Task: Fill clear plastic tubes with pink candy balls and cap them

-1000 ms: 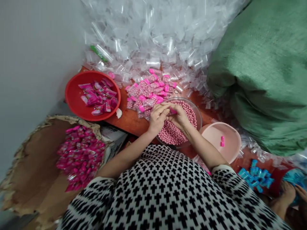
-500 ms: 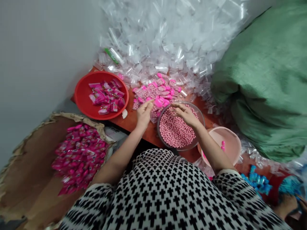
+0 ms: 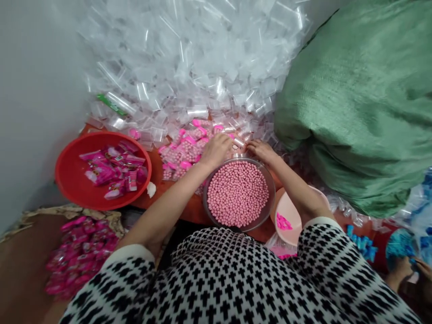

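Fingers of the right hand (image 3: 263, 151) half-curl beside a clear tube (image 3: 239, 142); the left hand (image 3: 216, 149) bends over pink-capped tubes (image 3: 185, 151); whether either grips anything is unclear.

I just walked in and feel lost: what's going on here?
The left hand of a person in a patterned top is by a pile of filled, pink-capped containers; the right hand is at the near edge of a heap of clear plastic pieces. Between them and the person's body sits a bowl of loose pink beads. Whether either hand holds anything is hard to tell. At the far right, another person's hands are near blue pieces.
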Tool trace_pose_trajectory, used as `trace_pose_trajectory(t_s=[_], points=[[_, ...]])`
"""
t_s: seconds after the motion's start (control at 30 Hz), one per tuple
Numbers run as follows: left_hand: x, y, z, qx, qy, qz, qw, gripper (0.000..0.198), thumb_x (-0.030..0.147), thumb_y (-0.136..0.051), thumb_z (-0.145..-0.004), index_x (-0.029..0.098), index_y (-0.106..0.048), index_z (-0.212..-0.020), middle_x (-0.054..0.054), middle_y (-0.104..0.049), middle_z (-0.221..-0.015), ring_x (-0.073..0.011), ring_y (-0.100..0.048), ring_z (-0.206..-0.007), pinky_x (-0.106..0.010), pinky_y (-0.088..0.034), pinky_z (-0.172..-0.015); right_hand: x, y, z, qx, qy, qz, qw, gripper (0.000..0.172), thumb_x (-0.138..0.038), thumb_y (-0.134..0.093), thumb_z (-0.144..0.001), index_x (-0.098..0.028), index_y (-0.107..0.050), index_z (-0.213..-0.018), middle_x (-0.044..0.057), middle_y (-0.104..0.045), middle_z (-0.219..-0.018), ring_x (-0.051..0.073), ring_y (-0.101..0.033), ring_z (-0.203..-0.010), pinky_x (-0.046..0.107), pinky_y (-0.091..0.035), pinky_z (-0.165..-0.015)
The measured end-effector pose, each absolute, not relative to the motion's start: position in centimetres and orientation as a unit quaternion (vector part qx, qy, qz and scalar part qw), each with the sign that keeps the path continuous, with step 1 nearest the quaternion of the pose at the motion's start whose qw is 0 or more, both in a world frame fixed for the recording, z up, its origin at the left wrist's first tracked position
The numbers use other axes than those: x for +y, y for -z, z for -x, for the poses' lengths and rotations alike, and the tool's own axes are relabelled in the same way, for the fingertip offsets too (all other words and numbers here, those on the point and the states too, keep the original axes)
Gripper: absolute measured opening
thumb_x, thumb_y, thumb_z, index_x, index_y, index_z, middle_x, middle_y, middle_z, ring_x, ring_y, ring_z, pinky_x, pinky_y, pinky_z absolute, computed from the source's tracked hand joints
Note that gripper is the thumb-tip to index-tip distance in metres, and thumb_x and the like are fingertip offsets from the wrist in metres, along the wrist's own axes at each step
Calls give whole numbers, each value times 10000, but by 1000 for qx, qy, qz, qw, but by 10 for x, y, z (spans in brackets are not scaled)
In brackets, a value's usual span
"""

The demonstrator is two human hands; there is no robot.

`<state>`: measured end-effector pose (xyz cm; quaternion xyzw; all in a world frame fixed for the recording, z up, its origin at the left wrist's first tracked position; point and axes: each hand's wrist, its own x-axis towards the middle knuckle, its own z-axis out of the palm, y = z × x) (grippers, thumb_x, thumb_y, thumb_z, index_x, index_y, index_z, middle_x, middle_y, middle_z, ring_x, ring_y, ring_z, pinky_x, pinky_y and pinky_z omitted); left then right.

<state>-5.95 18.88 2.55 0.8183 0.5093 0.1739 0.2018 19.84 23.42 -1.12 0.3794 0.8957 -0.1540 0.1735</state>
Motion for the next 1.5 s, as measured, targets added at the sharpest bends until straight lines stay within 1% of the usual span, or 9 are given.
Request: trace_pose_trajectory(t_s=[0.17,0.27,0.43,0.67,0.87,1.0,1.23,1.4,1.5], points=[[244,2,-11,464,35,-853,237,323,130,-423,-921,119,-626,-1172,-137,-658,-1159,-254,-528,-1187,-341,-453,-924,237,25,-208,863,139,-434,219,398,-123,-325,-959,-62,-550,-1281,172,-595,-1217,268,-474,-1147,358,-411,-956],[260,16,-34,455,85,-851,247,327,97,-385,-931,69,-622,-1154,-177,-662,-1124,-257,-570,-1138,-345,-438,-917,234,30,-215,849,156,-461,206,348,-150,-407,-923,-53,-584,-1207,185,-604,-1164,291,-489,-1125,380,-421,-945],[266,27,-41,441,88,-859,246,399,97,-301,-947,39,-542,-1260,-220,-654,-1105,-281,-610,-1078,-373,-441,-866,217,33,-225,784,240,-572,22,380,-239,-561,-843,-102,-586,-1196,173,-602,-1213,284,-526,-1129,406,-421,-996],[260,30,-30,460,20,-850,257,503,215,-439,-895,100,-471,-1383,-198,-560,-1286,-318,-601,-1083,-405,-447,-884,176,29,-254,567,425,-690,-147,440,-382,-665,-751,-177,-627,-1139,51,-705,-983,185,-649,-868,359,-503,-873],[255,34,-45,461,24,-823,330,355,269,-531,-868,147,-644,-1181,-143,-619,-1208,-284,-573,-1119,-403,-424,-976,179,39,-256,570,507,-641,-92,390,-331,-691,-736,-154,-667,-1082,59,-714,-997,174,-651,-878,343,-498,-873],[263,36,-61,482,110,-802,336,504,388,-770,-673,155,-675,-1110,-147,-661,-1126,-347,-588,-1091,-463,-444,-954,191,50,-247,583,497,-640,-64,391,-336,-707,-733,-152,-672,-1077,64,-713,-1001,182,-642,-872,349,-496,-863],[271,46,-75,460,132,-769,425,501,174,-745,-624,216,-687,-1120,-96,-715,-1071,-262,-666,-971,-323,-509,-837,183,60,-255,439,539,-683,-223,474,-333,-715,-674,-128,-635,-1093,95,-702,-1034,190,-655,-939,349,-518,-858],[261,44,-80,475,126,-753,437,557,349,-818,-590,191,-685,-1107,-116,-710,-1078,-291,-668,-980,-374,-510,-857,169,53,-263,389,522,-703,-285,508,-380,-735,-634,-150,-628,-1074,90,-704,-1037,196,-660,-944,372,-521,-874],[259,37,-83,444,159,-782,408,516,310,-814,-596,155,-694,-1073,-149,-710,-1031,-316,-669,-950,-386,-515,-839,160,45,-267,420,475,-726,-267,477,-397,-734,-640,-152,-643,-1039,71,-711,-975,189,-661,-887,367,-519,-861]])
